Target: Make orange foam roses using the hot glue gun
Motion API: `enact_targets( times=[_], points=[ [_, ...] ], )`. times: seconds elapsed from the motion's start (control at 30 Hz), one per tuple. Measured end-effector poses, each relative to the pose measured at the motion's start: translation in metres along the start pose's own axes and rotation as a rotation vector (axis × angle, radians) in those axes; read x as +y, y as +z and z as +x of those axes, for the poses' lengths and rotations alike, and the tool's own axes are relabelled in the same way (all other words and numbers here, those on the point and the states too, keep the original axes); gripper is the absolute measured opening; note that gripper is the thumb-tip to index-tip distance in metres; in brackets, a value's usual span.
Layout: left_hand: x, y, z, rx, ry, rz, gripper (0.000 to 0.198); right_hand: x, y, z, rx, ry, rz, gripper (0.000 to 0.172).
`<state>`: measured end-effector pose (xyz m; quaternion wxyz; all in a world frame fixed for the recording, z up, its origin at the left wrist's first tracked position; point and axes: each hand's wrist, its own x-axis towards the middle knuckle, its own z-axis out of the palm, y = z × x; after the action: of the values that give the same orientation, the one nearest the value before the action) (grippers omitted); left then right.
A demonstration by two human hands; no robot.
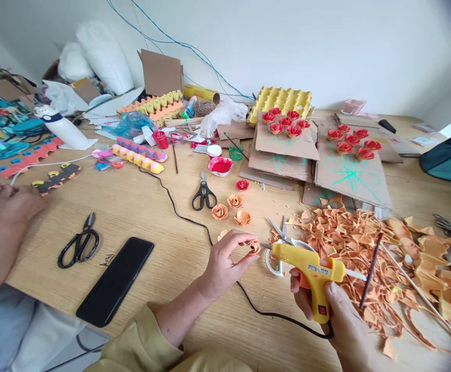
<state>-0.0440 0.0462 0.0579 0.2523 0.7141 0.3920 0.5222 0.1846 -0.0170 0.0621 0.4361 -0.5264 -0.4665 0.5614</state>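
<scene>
Between the thumb and fingers of my left hand [225, 263] is a small orange paper flower [253, 247]. My right hand [333, 305] grips a yellow hot glue gun [306, 262], a white glue stick [355, 274] poking from its back end. The gun's nozzle points left and is at or very near the flower; I cannot tell if they touch. Past my left hand stand several orange paper flowers [235, 201] and one red flower [242, 185]. White-handled scissors [274, 263] lie partly behind the gun.
A heap of orange scraps [337, 237] covers the right side. Cardboard sheets [283, 144] carry red flowers [285, 121]. Black scissors [204, 199], more scissors [78, 247], a phone [114, 281] and red paint [220, 165] lie about. Another person's hands [12, 204] are at left.
</scene>
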Motion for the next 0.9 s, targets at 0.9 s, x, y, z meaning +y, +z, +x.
enact_targets(
  times=[0.9],
  points=[
    [0.005,0.002,0.0,0.007,-0.028,-0.044,0.023,0.017,-0.015,-0.004,-0.084,-0.03,-0.024,0.049]
  ],
)
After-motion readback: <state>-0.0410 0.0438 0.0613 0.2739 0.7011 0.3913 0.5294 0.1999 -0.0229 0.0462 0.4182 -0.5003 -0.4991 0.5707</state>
